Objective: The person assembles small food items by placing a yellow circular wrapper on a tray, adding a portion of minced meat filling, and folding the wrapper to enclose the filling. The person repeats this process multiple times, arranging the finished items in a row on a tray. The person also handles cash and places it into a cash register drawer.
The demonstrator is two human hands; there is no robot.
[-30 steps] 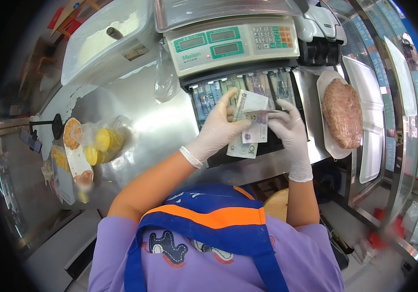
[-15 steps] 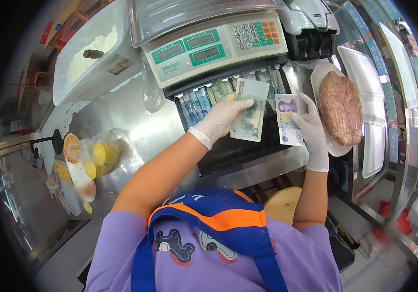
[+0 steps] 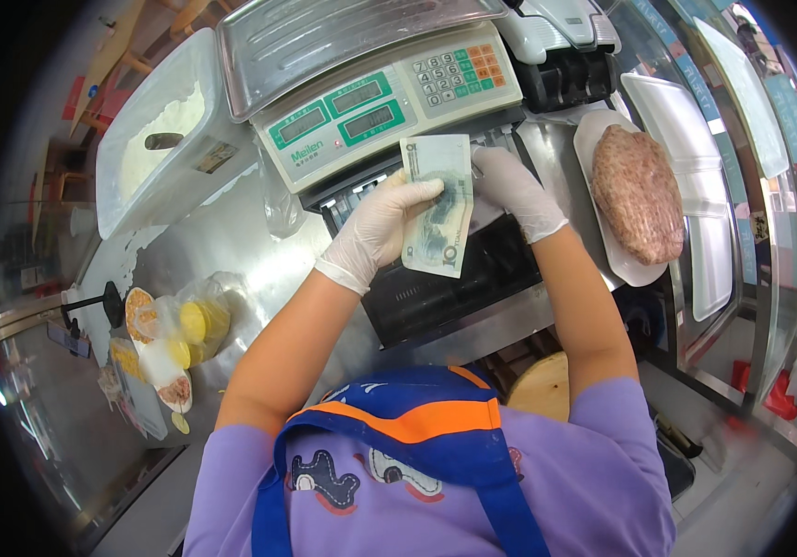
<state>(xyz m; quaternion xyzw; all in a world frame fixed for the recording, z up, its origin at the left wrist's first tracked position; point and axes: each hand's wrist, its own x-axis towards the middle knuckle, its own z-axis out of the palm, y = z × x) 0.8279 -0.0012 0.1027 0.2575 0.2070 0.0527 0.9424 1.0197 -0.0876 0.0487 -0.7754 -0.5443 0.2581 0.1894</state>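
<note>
My left hand (image 3: 387,223), in a white glove, pinches a green banknote (image 3: 440,227) with the thumb across its face. The note is held upright over the open black cash drawer (image 3: 454,302) below the weighing scale. My right hand (image 3: 513,192), gloved too, reaches into the drawer's right side just beyond the note. Its fingertips are partly hidden by the note, so I cannot tell whether they grip anything. Under that hand a pale patch shows, too covered to name.
Above the drawer stands the scale (image 3: 459,79) with its metal pan (image 3: 343,42). A banknote counter (image 3: 565,70) is to its right. A raw meat slab (image 3: 640,195) lies on a white tray. At left are a white-powder bin (image 3: 162,139) and yellow rounds in plastic bags (image 3: 196,323).
My right hand, which held a purple banknote, has moved left and up into the drawer; that note no longer shows clearly. My left hand keeps the green note, shifted slightly left.
</note>
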